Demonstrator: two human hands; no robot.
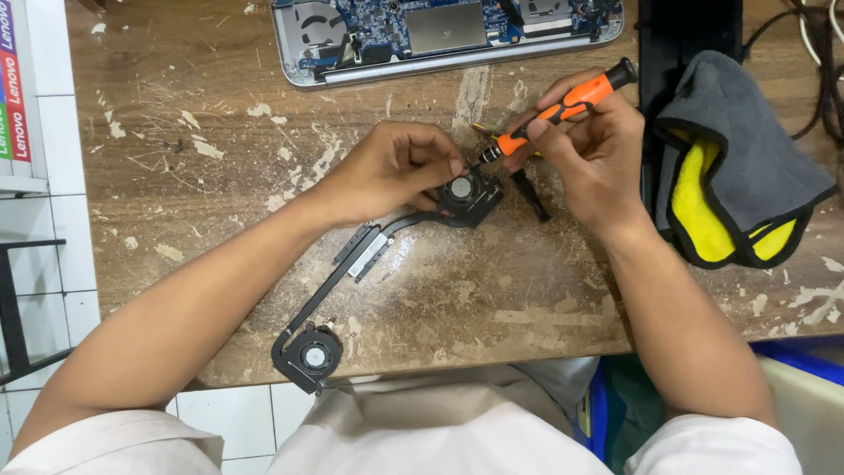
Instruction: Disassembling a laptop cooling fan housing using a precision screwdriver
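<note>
Screwdriver (563,107) (orange) gripped by right hand (591,154); left hand (396,171) fingers pinch black fan (464,195).

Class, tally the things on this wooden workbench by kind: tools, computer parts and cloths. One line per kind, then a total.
Tools: 1, the orange-handled screwdriver in the right hand.
Computer parts: 2, the black twin-fan heat-pipe assembly under the left hand, and the opened silver laptop base.
Cloths: 1, the grey-and-yellow cloth.
Total: 4

2 fans (463,188), 1 screwdriver (563,107), 1 opened laptop (448,35), 1 cloth (738,158), 2 hands (396,167).
</note>
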